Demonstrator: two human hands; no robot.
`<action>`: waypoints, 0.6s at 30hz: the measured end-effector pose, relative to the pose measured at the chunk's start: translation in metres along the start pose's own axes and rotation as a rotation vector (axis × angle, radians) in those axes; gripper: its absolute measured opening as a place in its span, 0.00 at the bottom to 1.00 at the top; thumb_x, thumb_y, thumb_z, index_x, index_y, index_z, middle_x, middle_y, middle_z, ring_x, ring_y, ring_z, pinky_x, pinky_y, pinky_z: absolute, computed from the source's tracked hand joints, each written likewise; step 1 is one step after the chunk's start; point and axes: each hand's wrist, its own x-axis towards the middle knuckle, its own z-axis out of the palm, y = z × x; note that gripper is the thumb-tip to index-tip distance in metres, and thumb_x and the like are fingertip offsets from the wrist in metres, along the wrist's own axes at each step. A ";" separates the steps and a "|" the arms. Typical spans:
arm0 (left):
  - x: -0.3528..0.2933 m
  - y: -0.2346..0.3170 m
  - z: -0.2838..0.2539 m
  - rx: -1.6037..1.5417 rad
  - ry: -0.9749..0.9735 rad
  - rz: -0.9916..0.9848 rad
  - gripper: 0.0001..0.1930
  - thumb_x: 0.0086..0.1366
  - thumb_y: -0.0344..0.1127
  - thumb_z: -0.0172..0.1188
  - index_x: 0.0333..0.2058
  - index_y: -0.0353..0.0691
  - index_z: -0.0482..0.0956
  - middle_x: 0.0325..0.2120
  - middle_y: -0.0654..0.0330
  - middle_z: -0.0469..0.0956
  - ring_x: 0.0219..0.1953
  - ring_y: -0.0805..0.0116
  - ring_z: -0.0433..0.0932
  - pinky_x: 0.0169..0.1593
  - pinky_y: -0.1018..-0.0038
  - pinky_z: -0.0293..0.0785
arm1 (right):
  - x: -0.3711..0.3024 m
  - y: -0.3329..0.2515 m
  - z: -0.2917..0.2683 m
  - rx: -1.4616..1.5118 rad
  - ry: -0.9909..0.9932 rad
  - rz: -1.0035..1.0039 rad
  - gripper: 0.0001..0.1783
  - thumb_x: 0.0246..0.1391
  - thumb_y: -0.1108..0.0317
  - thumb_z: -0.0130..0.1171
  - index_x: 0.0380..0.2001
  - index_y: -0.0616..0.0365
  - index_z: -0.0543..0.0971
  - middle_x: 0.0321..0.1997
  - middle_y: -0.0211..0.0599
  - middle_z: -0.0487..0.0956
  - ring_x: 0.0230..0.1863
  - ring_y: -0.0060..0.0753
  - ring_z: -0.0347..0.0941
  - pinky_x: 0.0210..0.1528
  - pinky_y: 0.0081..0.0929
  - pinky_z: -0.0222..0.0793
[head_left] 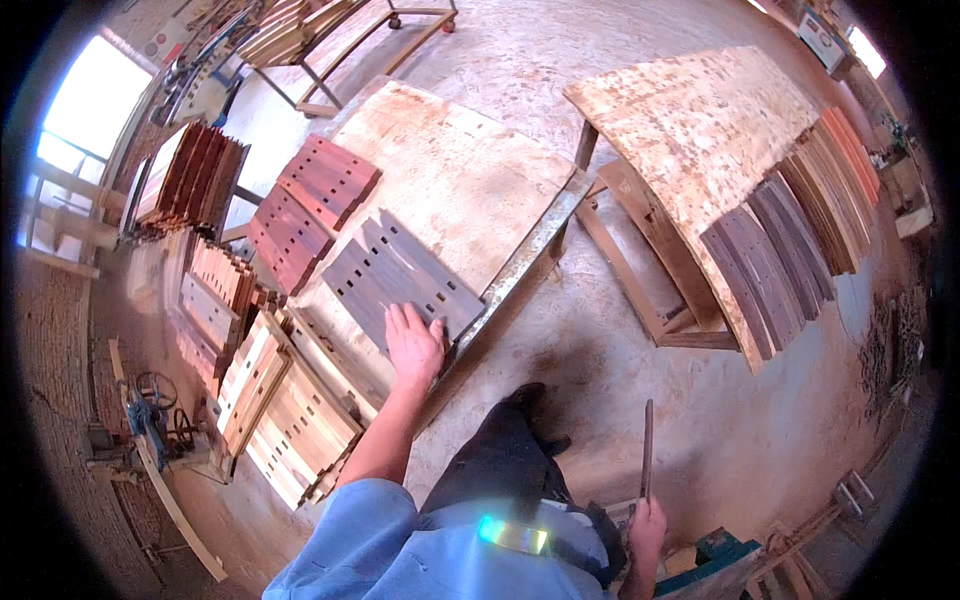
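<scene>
My left hand [414, 345] lies on the near end of a row of dark grey-brown wooden slats [400, 275] with square holes, its fingers extended over the wood. The slats sit side by side at the near edge of a worn worktable [450, 150]. Away from the table, low on the right, my right hand [647, 528] is closed around the lower end of a narrow dark wooden slat [648, 440], which stands nearly upright. Two groups of reddish slats [325, 180] with holes lie beyond the dark row, along the table's left side.
A second table [700, 120] at the right bears dark slats [755, 270] and brown ones [825, 210]. Pale slats [300, 430] are stacked to the left, with red-brown stacks [190, 180] behind. A wheeled rack [400, 30] stands far off. A green machine part [710, 565] is near my right hand.
</scene>
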 end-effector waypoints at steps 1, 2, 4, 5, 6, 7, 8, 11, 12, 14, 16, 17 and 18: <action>-0.001 -0.008 -0.004 0.009 0.010 -0.065 0.36 0.65 0.50 0.54 0.61 0.26 0.60 0.63 0.35 0.58 0.66 0.38 0.55 0.68 0.55 0.52 | 0.001 -0.007 -0.001 -0.003 0.014 -0.017 0.18 0.62 0.62 0.46 0.43 0.66 0.77 0.21 0.42 0.75 0.23 0.37 0.72 0.30 0.37 0.68; 0.000 -0.019 -0.009 0.018 0.028 -0.093 0.36 0.65 0.50 0.54 0.60 0.24 0.60 0.62 0.35 0.59 0.66 0.39 0.55 0.68 0.56 0.51 | 0.004 0.003 0.006 0.020 0.016 -0.047 0.17 0.62 0.62 0.47 0.41 0.65 0.77 0.20 0.41 0.73 0.21 0.35 0.71 0.28 0.35 0.67; -0.001 -0.036 -0.012 0.020 0.019 -0.192 0.36 0.65 0.50 0.53 0.60 0.24 0.60 0.62 0.36 0.60 0.66 0.39 0.56 0.68 0.56 0.51 | 0.015 0.031 0.019 0.063 0.025 -0.106 0.15 0.61 0.63 0.48 0.38 0.65 0.76 0.17 0.37 0.71 0.19 0.30 0.68 0.24 0.33 0.65; -0.001 -0.041 -0.011 0.018 0.012 -0.239 0.35 0.65 0.50 0.53 0.60 0.24 0.60 0.62 0.36 0.60 0.66 0.39 0.56 0.68 0.57 0.51 | 0.013 0.013 0.015 0.109 -0.005 -0.059 0.15 0.62 0.63 0.48 0.38 0.64 0.76 0.16 0.35 0.70 0.18 0.27 0.67 0.23 0.31 0.64; -0.002 -0.048 -0.011 0.012 -0.020 -0.231 0.34 0.66 0.49 0.52 0.60 0.24 0.61 0.62 0.37 0.61 0.66 0.41 0.57 0.68 0.57 0.52 | 0.008 -0.005 0.009 0.155 -0.034 -0.010 0.14 0.62 0.63 0.48 0.37 0.64 0.76 0.16 0.33 0.69 0.18 0.25 0.66 0.23 0.30 0.63; -0.003 -0.050 -0.011 0.023 -0.037 -0.216 0.34 0.66 0.49 0.52 0.60 0.24 0.62 0.62 0.37 0.61 0.66 0.41 0.57 0.68 0.57 0.52 | 0.004 -0.019 0.004 0.200 -0.060 0.043 0.13 0.62 0.64 0.48 0.37 0.63 0.76 0.16 0.30 0.69 0.18 0.23 0.65 0.22 0.28 0.62; -0.003 -0.050 -0.012 0.034 -0.053 -0.198 0.33 0.66 0.49 0.52 0.59 0.24 0.62 0.62 0.38 0.62 0.66 0.41 0.57 0.68 0.57 0.52 | 0.008 -0.002 0.010 0.195 -0.056 0.015 0.13 0.62 0.64 0.48 0.37 0.63 0.76 0.16 0.29 0.68 0.18 0.21 0.64 0.21 0.27 0.61; -0.002 -0.050 -0.015 0.039 -0.073 -0.173 0.32 0.66 0.48 0.51 0.58 0.24 0.64 0.61 0.38 0.62 0.66 0.42 0.57 0.68 0.58 0.52 | 0.013 0.027 0.025 0.186 -0.065 -0.027 0.12 0.63 0.65 0.48 0.39 0.62 0.76 0.17 0.26 0.68 0.18 0.18 0.63 0.21 0.23 0.60; -0.002 -0.050 -0.015 0.036 -0.074 -0.168 0.31 0.67 0.48 0.51 0.57 0.24 0.65 0.61 0.37 0.62 0.66 0.42 0.57 0.68 0.59 0.52 | 0.010 0.029 0.024 0.187 -0.080 -0.013 0.12 0.63 0.65 0.48 0.39 0.62 0.76 0.17 0.25 0.68 0.18 0.18 0.63 0.21 0.23 0.60; 0.000 -0.054 -0.014 0.062 -0.089 -0.134 0.30 0.67 0.47 0.51 0.56 0.24 0.66 0.62 0.37 0.61 0.66 0.42 0.56 0.69 0.59 0.52 | 0.003 0.013 0.019 0.211 -0.107 0.023 0.12 0.63 0.65 0.48 0.39 0.61 0.76 0.17 0.25 0.68 0.17 0.17 0.62 0.20 0.22 0.60; 0.002 -0.058 -0.013 0.076 -0.107 -0.111 0.29 0.67 0.46 0.50 0.55 0.23 0.67 0.62 0.37 0.61 0.66 0.42 0.56 0.69 0.60 0.52 | -0.002 0.005 0.017 0.261 -0.124 0.066 0.12 0.63 0.64 0.48 0.40 0.61 0.77 0.17 0.25 0.67 0.17 0.17 0.62 0.20 0.22 0.60; 0.003 -0.060 -0.012 0.078 -0.118 -0.104 0.28 0.67 0.45 0.50 0.55 0.23 0.67 0.62 0.37 0.61 0.66 0.42 0.56 0.69 0.60 0.52 | 0.000 0.020 0.023 0.225 -0.087 0.018 0.13 0.63 0.64 0.47 0.40 0.61 0.77 0.17 0.25 0.67 0.17 0.18 0.62 0.20 0.23 0.60; 0.004 -0.061 -0.012 0.080 -0.128 -0.098 0.28 0.66 0.44 0.50 0.55 0.23 0.68 0.62 0.38 0.60 0.66 0.42 0.56 0.69 0.61 0.52 | 0.004 0.041 0.032 0.189 -0.050 -0.029 0.13 0.63 0.64 0.47 0.40 0.61 0.77 0.17 0.25 0.67 0.17 0.18 0.63 0.20 0.23 0.60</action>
